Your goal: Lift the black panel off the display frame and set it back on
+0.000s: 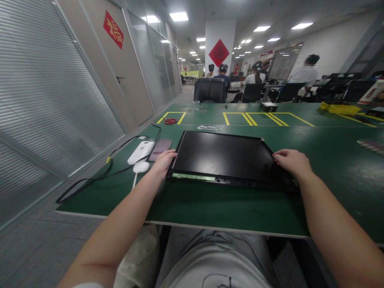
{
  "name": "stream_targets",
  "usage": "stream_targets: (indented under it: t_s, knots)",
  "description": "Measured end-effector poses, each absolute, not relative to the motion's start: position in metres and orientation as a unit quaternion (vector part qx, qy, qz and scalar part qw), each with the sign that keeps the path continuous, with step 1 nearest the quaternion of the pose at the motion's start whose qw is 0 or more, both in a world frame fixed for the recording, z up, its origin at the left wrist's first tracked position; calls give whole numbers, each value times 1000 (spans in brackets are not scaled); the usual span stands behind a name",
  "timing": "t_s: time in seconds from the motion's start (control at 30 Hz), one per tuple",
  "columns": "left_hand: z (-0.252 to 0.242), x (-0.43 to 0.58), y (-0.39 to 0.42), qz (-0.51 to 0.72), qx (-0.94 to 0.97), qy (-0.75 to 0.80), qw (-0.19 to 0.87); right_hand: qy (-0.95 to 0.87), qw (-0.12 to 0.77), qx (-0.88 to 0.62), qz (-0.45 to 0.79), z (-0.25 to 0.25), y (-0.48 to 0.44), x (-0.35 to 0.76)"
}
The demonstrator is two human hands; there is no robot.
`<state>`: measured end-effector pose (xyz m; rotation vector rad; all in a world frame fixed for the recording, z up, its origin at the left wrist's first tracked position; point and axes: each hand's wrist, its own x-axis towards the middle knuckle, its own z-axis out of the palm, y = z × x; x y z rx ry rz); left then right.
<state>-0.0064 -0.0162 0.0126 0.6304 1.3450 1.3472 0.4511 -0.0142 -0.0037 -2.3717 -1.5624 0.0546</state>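
A black flat display panel (222, 154) lies face up on the green table in front of me, with a green circuit strip (193, 176) bared along its near edge. At the panel's left edge, my left hand (166, 161) is closed, its fingers on the rim and partly hidden. My right hand (292, 161) pinches the right edge between thumb and fingers. Just left of my left hand are a phone (161, 149), a white power strip or adapter (140, 152) and a round white charger (141, 167) with its cable.
Black cable (90, 181) loops along the table's left side. Red scissors (170, 121), small white pieces (207, 127), a clear cup (196, 105), a black box (268, 107) and a yellow object (339, 108) lie farther back. Yellow tape marks the green table (234, 210). Several people sit beyond.
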Motion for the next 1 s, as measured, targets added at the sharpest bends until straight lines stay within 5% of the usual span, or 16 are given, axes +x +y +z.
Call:
stream_targets:
  t_s: [0.37, 1.0]
  knots:
    - [7, -10, -14, 539, 277, 499, 620, -543, 162, -824, 10, -10, -10, 457]
    - [5, 3, -31, 513, 402, 449, 612, -503, 170, -847, -6, -8, -14, 454]
